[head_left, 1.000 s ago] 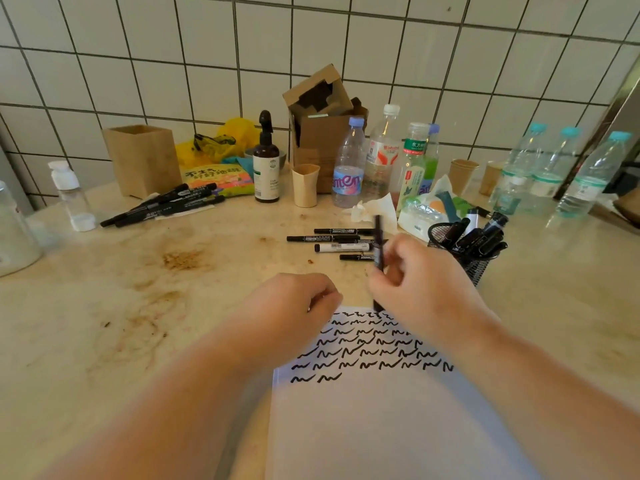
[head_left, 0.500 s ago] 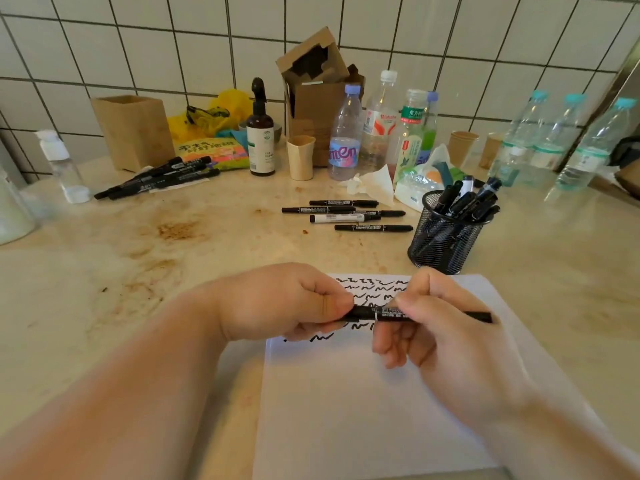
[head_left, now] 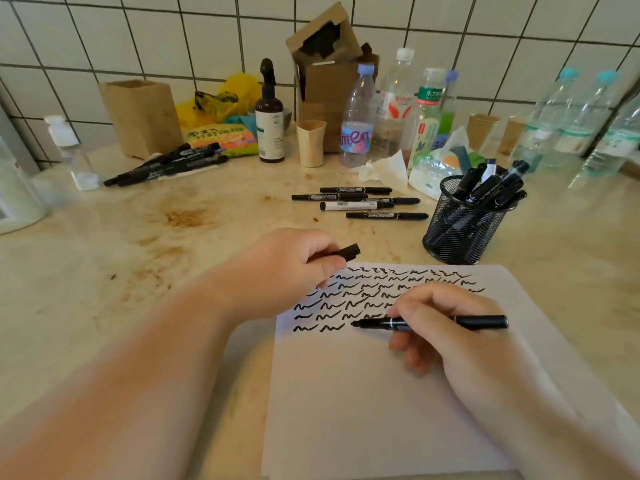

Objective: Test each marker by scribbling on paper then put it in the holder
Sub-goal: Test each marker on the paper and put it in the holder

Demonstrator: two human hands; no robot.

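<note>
My right hand (head_left: 440,327) holds an uncapped black marker (head_left: 481,322) level over the white paper (head_left: 381,393), its tip pointing left just right of the bottom row of black scribbles (head_left: 374,296). My left hand (head_left: 291,268) pinches the marker's black cap (head_left: 348,252) above the paper's upper left corner. A black mesh holder (head_left: 460,230) with several markers stands past the paper's top right. Several more black markers (head_left: 360,202) lie loose on the counter behind the paper.
Another bunch of black markers (head_left: 166,164) lies at the back left by a brown box (head_left: 142,116). Water bottles (head_left: 356,119), a dark pump bottle (head_left: 270,116), a beige cup (head_left: 311,142), cartons and tissues (head_left: 384,169) line the tiled wall. The beige counter (head_left: 138,258) is stained.
Both hands held the capped marker level half a second ago. Since then my left hand pulled the cap off and moved up-left, and my right hand lowered the marker to the paper.
</note>
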